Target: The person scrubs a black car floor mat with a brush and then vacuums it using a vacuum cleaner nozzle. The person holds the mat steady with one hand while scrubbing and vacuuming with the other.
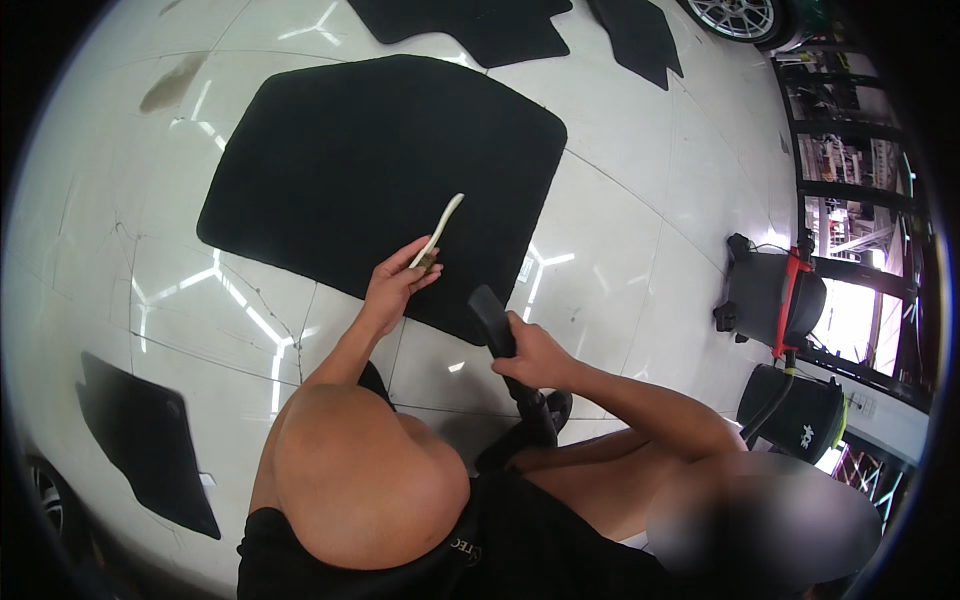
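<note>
My left hand (400, 280) is closed around a brush (444, 222) with a slim, pale, curved handle, tilted up and away. A brownish part, apparently its bristles, shows between the fingers. Both are over the near part of a large black car mat (390, 150) lying flat on the floor. My right hand (535, 355) grips a black vacuum nozzle (490, 315), its end pointing up and left toward the mat's near right corner. The lower part of the nozzle runs down beside my dark shoe (558, 408).
More black mats lie at the far side, one larger (480, 25) and one narrow (640, 40), and another (150, 440) at left. Car wheels show at far right (735, 15) and lower left (48, 500). On the right stand a black vacuum drum (765, 300) and a black bin-like unit with a hose (800, 410).
</note>
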`<control>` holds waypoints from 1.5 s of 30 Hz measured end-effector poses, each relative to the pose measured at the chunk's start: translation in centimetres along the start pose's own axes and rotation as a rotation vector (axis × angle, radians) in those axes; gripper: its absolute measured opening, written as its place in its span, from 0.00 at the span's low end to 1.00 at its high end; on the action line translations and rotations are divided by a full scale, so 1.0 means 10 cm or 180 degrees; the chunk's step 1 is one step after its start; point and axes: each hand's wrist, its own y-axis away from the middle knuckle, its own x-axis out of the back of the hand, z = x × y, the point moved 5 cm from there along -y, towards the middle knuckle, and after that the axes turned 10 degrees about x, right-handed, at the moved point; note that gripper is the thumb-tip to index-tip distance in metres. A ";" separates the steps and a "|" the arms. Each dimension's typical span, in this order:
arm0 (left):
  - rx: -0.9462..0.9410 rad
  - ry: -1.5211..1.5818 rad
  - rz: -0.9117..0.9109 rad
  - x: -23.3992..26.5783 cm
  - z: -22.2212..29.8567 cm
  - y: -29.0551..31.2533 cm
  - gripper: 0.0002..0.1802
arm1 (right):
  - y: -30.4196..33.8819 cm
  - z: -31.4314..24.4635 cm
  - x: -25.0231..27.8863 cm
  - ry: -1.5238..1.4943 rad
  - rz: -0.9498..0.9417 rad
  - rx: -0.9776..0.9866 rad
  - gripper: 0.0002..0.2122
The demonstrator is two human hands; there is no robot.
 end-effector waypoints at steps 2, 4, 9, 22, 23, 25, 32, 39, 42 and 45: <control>0.0184 -0.0044 0.0002 -0.23 0.03 0.15 0.31 | -0.14 -0.10 -0.06 0.0527 0.0024 -0.0072 0.32; 0.0169 0.0026 -0.0265 -0.44 -0.03 0.26 0.28 | -0.29 -0.18 -0.15 0.0401 0.0049 -0.0213 0.32; 0.0591 0.0280 -0.0352 -0.54 -0.05 0.35 0.26 | -0.34 -0.19 -0.10 0.0634 -0.0050 -0.0174 0.32; 0.0164 0.1419 -0.0038 -0.39 -0.17 0.29 0.24 | -0.31 -0.42 -0.14 0.0327 -0.0582 0.0488 0.30; 0.0275 0.1599 -0.0245 -0.37 -0.11 0.25 0.24 | -0.30 -0.45 -0.12 0.0236 -0.0656 0.0575 0.30; 0.0482 0.1136 -0.0123 -0.32 -0.02 0.24 0.26 | -0.25 -0.35 -0.23 0.0343 -0.0381 0.0656 0.30; 0.0539 0.0597 -0.0434 -0.65 0.14 0.46 0.28 | -0.31 -0.29 -0.31 0.0710 0.0218 0.0204 0.29; 0.0280 0.1291 -0.0782 -0.18 0.18 0.25 0.32 | -0.16 -0.55 -0.48 0.0792 -0.0249 0.0465 0.28; 0.0305 0.1116 -0.0926 -0.14 0.32 0.24 0.33 | -0.11 -0.54 -0.52 0.0755 -0.0174 0.0588 0.30; 0.0404 0.0835 -0.0604 -0.36 0.39 0.35 0.30 | -0.21 -0.44 -0.35 0.0670 0.0118 0.0322 0.30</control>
